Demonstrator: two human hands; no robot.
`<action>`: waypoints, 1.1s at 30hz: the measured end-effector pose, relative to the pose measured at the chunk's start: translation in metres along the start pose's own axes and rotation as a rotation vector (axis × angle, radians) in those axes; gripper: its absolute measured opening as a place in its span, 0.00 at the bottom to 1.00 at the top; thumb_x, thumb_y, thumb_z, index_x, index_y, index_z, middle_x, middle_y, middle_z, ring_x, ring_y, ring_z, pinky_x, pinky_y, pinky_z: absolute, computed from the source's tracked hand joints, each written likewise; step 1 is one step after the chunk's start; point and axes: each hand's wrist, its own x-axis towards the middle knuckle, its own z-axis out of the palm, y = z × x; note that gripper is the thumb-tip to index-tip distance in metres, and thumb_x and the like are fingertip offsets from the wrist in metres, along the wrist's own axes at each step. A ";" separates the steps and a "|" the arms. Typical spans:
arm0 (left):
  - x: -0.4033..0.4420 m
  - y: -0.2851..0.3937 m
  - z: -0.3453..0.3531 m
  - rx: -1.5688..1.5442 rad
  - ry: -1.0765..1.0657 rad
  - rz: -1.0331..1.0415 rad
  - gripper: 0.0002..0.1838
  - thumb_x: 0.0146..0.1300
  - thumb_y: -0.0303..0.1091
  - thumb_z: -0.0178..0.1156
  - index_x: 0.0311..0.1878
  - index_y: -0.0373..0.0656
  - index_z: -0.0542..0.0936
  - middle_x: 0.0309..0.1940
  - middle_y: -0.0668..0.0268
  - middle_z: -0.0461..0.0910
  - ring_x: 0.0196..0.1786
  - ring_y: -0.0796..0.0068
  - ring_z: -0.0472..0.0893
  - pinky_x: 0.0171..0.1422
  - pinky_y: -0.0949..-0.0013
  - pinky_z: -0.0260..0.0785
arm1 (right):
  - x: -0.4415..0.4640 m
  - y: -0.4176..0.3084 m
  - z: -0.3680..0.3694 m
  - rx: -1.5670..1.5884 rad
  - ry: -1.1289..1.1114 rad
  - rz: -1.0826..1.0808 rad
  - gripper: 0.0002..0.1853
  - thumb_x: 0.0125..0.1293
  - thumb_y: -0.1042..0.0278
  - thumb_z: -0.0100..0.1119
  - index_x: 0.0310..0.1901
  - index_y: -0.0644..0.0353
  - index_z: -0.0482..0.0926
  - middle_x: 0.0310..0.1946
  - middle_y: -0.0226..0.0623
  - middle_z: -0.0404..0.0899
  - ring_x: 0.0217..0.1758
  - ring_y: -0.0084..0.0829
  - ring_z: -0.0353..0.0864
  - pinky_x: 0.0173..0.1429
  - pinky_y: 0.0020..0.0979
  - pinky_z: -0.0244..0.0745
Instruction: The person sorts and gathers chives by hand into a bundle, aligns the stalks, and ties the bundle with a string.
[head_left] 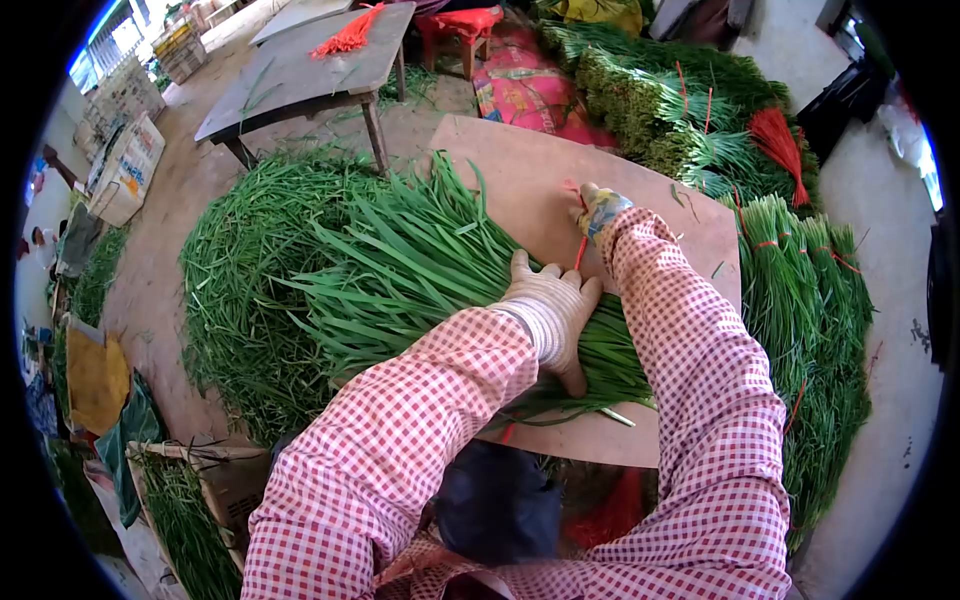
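Observation:
A bunch of garlic chives [430,255], long flat green leaves fanned to the left, lies across a brown board [690,250]. My left hand [550,310], in a whitish glove, spans the bunch, fingers over its far side and thumb at its near side, gripping it down on the board. My right hand [603,212], in a patterned glove, is closed on a red tie strand [582,252] beyond the bunch. The strand runs down to the left fingertips; whether it passes under the bunch is hidden. A few stalks stick out at the near edge.
Loose greens [250,270] pile up left of the board. Tied bundles [780,270] stand at the right, more at the back right with red ties [778,150]. A grey table [310,75] bears another red tie bunch [350,30]. A box of greens [185,510] sits lower left.

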 end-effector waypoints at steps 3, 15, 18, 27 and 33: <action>-0.004 0.001 -0.005 0.008 -0.016 -0.002 0.64 0.28 0.65 0.76 0.68 0.42 0.60 0.64 0.57 0.68 0.70 0.60 0.64 0.73 0.38 0.45 | 0.018 0.028 0.017 0.203 -0.069 0.107 0.14 0.70 0.56 0.52 0.49 0.56 0.75 0.34 0.46 0.80 0.39 0.45 0.80 0.41 0.41 0.73; -0.008 0.002 -0.005 -0.051 0.025 -0.030 0.66 0.26 0.64 0.76 0.69 0.39 0.59 0.64 0.54 0.69 0.69 0.57 0.67 0.74 0.38 0.45 | -0.137 0.028 -0.059 0.482 0.090 -0.181 0.17 0.64 0.58 0.64 0.47 0.62 0.81 0.39 0.44 0.84 0.41 0.30 0.81 0.48 0.33 0.75; 0.002 -0.003 -0.001 -0.055 -0.014 -0.032 0.65 0.23 0.64 0.78 0.67 0.44 0.61 0.65 0.56 0.69 0.70 0.57 0.65 0.73 0.37 0.45 | -0.193 -0.018 -0.029 0.351 0.106 -0.407 0.13 0.62 0.60 0.63 0.43 0.59 0.82 0.37 0.45 0.83 0.41 0.40 0.82 0.47 0.38 0.76; -0.001 0.002 -0.002 -0.017 0.047 -0.026 0.67 0.20 0.63 0.79 0.70 0.49 0.61 0.69 0.57 0.62 0.74 0.58 0.58 0.73 0.38 0.46 | -0.199 0.012 -0.029 0.324 0.155 -0.626 0.16 0.57 0.68 0.63 0.48 0.57 0.80 0.44 0.45 0.81 0.51 0.48 0.79 0.58 0.42 0.73; 0.002 0.007 -0.008 0.034 -0.058 -0.079 0.68 0.26 0.65 0.78 0.72 0.47 0.57 0.71 0.59 0.61 0.75 0.59 0.57 0.74 0.39 0.45 | -0.136 0.039 -0.017 0.416 0.026 0.207 0.18 0.66 0.58 0.59 0.53 0.58 0.78 0.46 0.41 0.82 0.52 0.36 0.79 0.59 0.38 0.72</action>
